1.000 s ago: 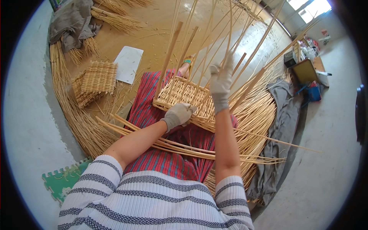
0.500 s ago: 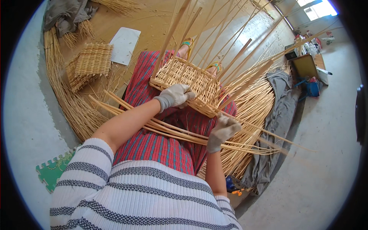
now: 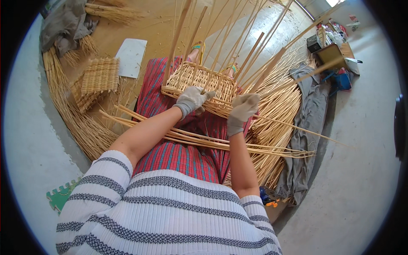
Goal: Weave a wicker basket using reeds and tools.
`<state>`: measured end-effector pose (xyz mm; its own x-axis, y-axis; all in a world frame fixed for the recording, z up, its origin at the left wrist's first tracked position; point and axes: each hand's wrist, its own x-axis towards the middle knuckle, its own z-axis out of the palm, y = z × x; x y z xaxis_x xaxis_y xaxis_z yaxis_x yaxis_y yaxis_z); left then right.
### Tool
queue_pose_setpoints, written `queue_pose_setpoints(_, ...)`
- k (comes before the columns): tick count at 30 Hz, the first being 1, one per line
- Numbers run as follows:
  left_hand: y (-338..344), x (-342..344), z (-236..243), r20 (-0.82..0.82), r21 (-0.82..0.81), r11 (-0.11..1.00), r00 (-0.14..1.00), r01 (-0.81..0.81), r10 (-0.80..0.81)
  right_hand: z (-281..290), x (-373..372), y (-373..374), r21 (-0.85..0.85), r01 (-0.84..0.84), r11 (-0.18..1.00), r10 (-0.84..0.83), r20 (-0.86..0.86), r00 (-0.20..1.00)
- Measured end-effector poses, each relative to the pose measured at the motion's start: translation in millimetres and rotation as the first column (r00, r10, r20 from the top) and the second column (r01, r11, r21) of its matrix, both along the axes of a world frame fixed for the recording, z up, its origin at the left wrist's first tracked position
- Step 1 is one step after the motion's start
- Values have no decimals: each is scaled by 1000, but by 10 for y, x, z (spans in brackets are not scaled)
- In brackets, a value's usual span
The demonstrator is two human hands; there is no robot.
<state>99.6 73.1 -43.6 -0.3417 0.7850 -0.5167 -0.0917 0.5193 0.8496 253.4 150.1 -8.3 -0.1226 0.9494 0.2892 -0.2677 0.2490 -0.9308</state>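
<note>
A half-woven wicker basket (image 3: 202, 81) rests on my lap, with flat wooden stakes (image 3: 177, 40) and thin rods standing up from its rim. My left hand (image 3: 192, 101), in a pale work glove, is closed on the basket's near edge. At the basket's near right corner is my gloved right hand (image 3: 243, 108), its fingers curled closed around a willow rod; the fingertips are partly hidden. A long thin rod (image 3: 299, 128) runs out to the right from that corner. Several loose peeled rods (image 3: 195, 141) lie across my thighs below both hands.
To the right lies a large heap of willow rods (image 3: 278, 106) beside a grey cloth (image 3: 312, 97). Woven panels (image 3: 100, 76) and a white sheet (image 3: 130, 58) are on the floor at left, next to more rods (image 3: 76, 114). A blue bag (image 3: 342, 80) sits far right.
My right hand has moved up and slightly left, closer against the basket's corner, swinging the rod it holds upward. My left hand stays on the near edge.
</note>
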Motion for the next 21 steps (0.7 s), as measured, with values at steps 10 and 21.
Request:
queue_pose_setpoints(10, -27, 228, 381, -373, 527, 849, 909, 43, 186, -165, 1128, 173, -175, 50, 983, -94, -253, 963)
queue_pose_setpoints(21, 451, 665, 316, 81, 53, 986, 983, 159, -163, 575, 104, 1021, 587, -322, 742, -286, 713, 640)
